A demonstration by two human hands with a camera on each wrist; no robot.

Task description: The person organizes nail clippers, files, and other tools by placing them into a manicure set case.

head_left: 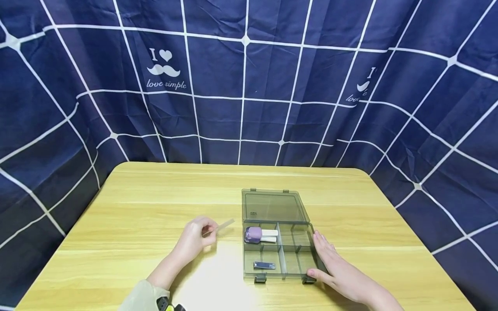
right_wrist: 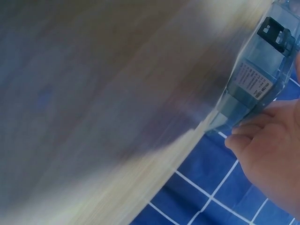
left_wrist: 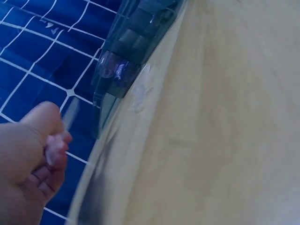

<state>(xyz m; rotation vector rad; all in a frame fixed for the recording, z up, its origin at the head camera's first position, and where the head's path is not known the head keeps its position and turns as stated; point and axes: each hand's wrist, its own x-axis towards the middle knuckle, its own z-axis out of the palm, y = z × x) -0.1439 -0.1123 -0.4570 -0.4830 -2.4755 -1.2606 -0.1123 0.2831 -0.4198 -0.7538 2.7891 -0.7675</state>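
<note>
My left hand pinches a thin pale strip, shaped like a nail file, between thumb and fingers. It hovers left of a grey see-through compartment box, whose lid lies folded back. Two nail polish bottles with white caps, the upper one purple, lie in the box's back left part. A nail clipper lies in the front left part. Against the box's right wall rests my right hand, fingers extended and thumb at the front corner. In the left wrist view the strip is blurred.
The box's lid lies flat behind it on the wooden table. Two dark latches stick out at the box's front edge. A blue curtain with white lines surrounds the table's back and sides.
</note>
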